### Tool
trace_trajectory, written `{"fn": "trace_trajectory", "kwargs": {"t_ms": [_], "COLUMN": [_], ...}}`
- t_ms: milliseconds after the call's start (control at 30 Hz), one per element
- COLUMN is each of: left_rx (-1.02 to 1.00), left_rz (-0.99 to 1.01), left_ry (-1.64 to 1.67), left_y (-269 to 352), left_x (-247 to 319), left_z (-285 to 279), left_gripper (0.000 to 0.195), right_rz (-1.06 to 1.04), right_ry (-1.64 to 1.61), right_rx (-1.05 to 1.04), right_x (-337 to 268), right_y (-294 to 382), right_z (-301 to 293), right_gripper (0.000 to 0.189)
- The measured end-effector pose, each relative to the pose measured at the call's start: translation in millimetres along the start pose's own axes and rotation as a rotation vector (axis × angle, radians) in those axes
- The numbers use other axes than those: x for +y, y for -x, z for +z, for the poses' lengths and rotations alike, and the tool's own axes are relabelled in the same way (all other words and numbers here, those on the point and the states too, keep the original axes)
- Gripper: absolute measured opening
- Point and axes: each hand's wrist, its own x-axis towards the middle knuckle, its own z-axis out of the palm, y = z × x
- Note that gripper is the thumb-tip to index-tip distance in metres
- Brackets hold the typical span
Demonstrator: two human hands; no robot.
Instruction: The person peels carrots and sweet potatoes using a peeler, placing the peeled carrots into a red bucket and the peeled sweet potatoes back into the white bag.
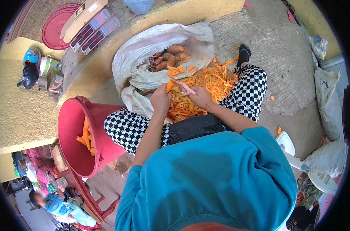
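Note:
My left hand (160,99) grips a carrot (171,85), its orange end standing out above the fist. Close beside it, my right hand (202,97) holds a pink peeler (186,89) whose head is near the carrot's side; whether it touches I cannot tell. Below both hands spreads a heap of orange carrot peelings (218,83) between my legs. Just beyond lies a white woven sack (137,52), its mouth open on several unpeeled carrots (166,59). A few orange carrot pieces (175,71) rest at the sack's edge.
A red plastic bucket (111,130) with peeled carrots (87,137) inside leans open beside my left knee. Yellow ledges (22,106) border the left and far side. White sacks (329,104) stand at right, near a pedestal fan (322,180). A person (59,206) sits at lower left.

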Motion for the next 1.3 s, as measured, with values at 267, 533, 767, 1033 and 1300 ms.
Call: {"fn": "trace_trajectory", "kwargs": {"t_ms": [267, 533, 767, 1033, 1300], "left_rx": [-0.134, -0.294, -0.689, -0.775, -0.32], "left_rz": [-0.174, -0.214, -0.382, -0.486, -0.46], "left_ry": [0.245, 0.582, 1.199, 1.446, 0.752], "left_y": [4.5, 10.3, 3.0, -1.4, -19.2], "left_x": [-3.6, -39.8, -38.5, -32.8, -42.3], "left_z": [10.2, 32.4, 3.4, -24.3, -62.3], "left_gripper": [0.027, 0.033, 0.018, 0.025, 0.022], "right_rz": [0.083, 0.021, -0.01, -0.093, -0.032], "right_ry": [-0.054, 0.046, 0.399, 0.226, 0.366], "right_rx": [-0.059, -0.152, -0.327, -0.325, -0.326], "right_x": [4.6, 0.5, 88.7, 114.2, 56.1], "right_y": [-7.8, -9.9, -46.1, -72.6, -71.6], "right_z": [1.9, -1.9, 23.5, 13.1, -33.7], "right_gripper": [0.037, 0.043, 0.055, 0.059, 0.056]}}
